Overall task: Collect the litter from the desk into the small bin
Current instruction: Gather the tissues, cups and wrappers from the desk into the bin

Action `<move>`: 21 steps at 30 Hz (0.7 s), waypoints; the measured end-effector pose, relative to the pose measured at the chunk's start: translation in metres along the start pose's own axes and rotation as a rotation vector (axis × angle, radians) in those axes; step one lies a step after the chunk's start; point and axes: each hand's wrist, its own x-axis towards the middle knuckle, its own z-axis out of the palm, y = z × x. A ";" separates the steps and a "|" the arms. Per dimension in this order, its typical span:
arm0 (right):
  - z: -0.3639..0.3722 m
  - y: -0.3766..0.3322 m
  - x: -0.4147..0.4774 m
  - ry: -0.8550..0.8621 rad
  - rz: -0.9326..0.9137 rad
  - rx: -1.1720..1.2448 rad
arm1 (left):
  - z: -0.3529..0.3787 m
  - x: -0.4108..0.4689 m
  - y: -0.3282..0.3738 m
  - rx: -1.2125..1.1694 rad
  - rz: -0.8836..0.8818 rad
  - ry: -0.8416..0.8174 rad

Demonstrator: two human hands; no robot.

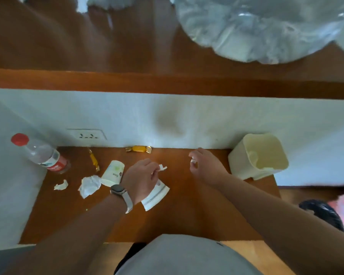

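Cream bin (258,155) standing at far right of desk (187,215), mouth open, within easy reach. Left hand (141,179) pinching white paper scrap (162,167) in fingers (154,165), above tipped cup (157,195). Right hand (205,165) pinching second scrap (193,160), nearer bin, probably first in. To collect: other cup (113,172), crumpled tissue (89,185), small wad (61,184), sweet by wall (138,148), sweet near bottle (93,159). Bottle (42,155) far left. Nothing blocking path to bin.
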 end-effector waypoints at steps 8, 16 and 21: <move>-0.076 0.069 -0.031 0.207 0.066 0.015 | 0.030 0.079 0.108 -0.031 0.156 -0.040; -0.112 0.156 -0.071 0.252 0.197 0.058 | 0.071 0.146 0.201 -0.131 0.265 -0.077; -0.123 0.198 -0.084 0.171 0.200 0.028 | 0.097 0.163 0.233 -0.110 0.261 -0.153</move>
